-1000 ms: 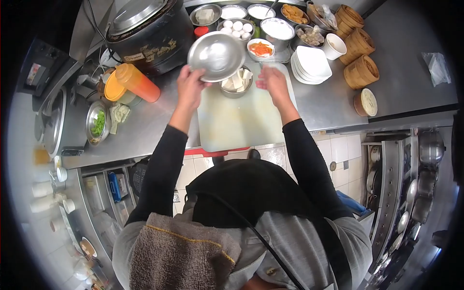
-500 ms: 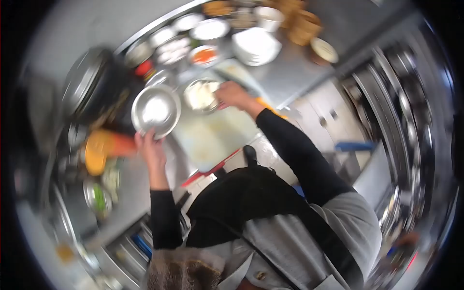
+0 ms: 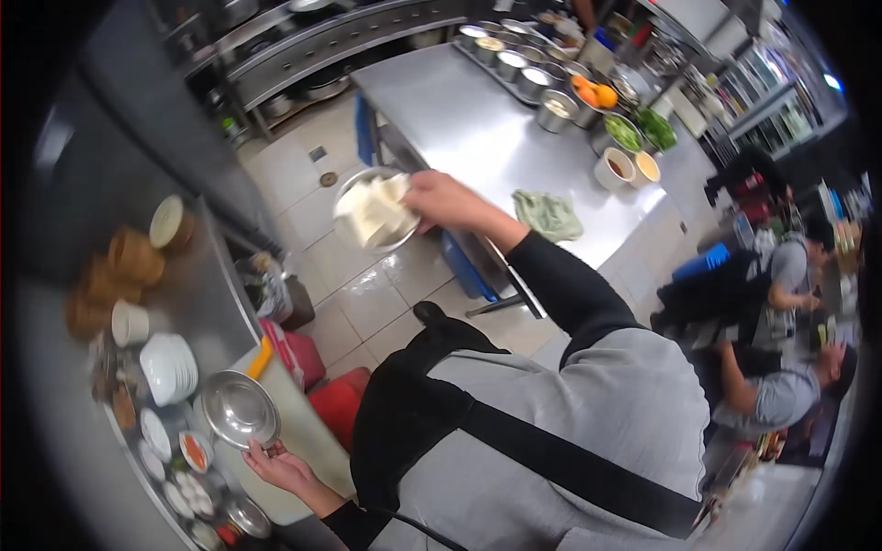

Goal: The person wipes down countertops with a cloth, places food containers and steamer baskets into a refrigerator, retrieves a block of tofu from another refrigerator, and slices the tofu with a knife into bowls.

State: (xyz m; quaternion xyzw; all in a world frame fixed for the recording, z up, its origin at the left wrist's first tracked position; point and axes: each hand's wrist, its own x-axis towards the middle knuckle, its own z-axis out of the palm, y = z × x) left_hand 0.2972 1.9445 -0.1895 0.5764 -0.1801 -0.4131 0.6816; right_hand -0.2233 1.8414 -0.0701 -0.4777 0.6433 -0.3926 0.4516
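My right hand (image 3: 447, 204) is closed on the rim of a round metal bowl (image 3: 401, 241) and holds it up over the tiled floor. Pale white chunks (image 3: 377, 211) with flat cut sides fill this bowl; I cannot tell what food they are. At the lower left, my left hand (image 3: 280, 466) grips the edge of a shallow steel bowl (image 3: 241, 409), whose shiny inside faces up. That bowl is above a pale cutting board (image 3: 299, 418). A yellow-orange handle (image 3: 261, 358) juts out beside the board.
Stacked white plates (image 3: 170, 369) and small bowls stand on the left counter. A steel table (image 3: 432, 87) ahead bears several metal containers (image 3: 535, 83) and a green cloth (image 3: 548, 214). A red bin (image 3: 342, 404) is by the board. Two people (image 3: 776, 395) are at the right.
The view has swung right, away from the counter. My right hand has carried the bowl of white chunks from over the board out over the floor. My left hand still holds the steel bowl.
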